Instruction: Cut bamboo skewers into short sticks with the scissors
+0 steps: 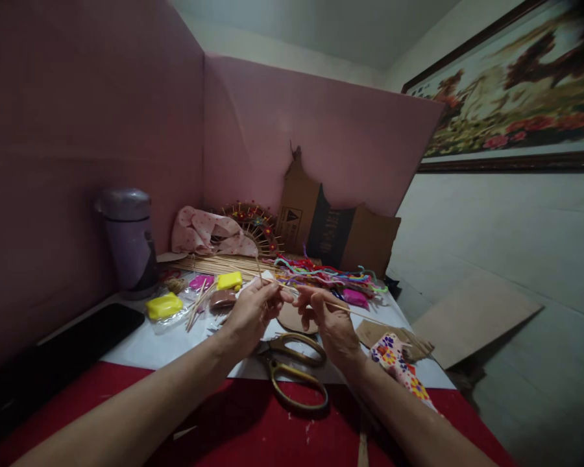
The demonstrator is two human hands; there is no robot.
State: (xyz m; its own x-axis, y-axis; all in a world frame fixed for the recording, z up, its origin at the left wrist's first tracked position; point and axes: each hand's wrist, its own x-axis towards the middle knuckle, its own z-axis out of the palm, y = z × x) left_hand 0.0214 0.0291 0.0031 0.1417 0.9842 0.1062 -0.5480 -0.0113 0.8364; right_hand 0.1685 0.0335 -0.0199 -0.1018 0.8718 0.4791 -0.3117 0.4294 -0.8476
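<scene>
Close together over the white sheet, my left hand and my right hand are both closed in a pinch. A thin wooden stick passes through my right fingers and slants down to the right; its other end runs toward my left fingertips. Another thin strip rises from the left fingers, though I cannot make out what it is. Below the hands lie large scissors with bronze-coloured handles, their blades partly hidden by my left hand. A round brown cardboard disc sits behind the hands.
At left stand a purple bottle and a black phone. Yellow clay packs, a bundle of sticks and coloured pipe cleaners lie around. Torn cardboard leans behind; flowered fabric is at right.
</scene>
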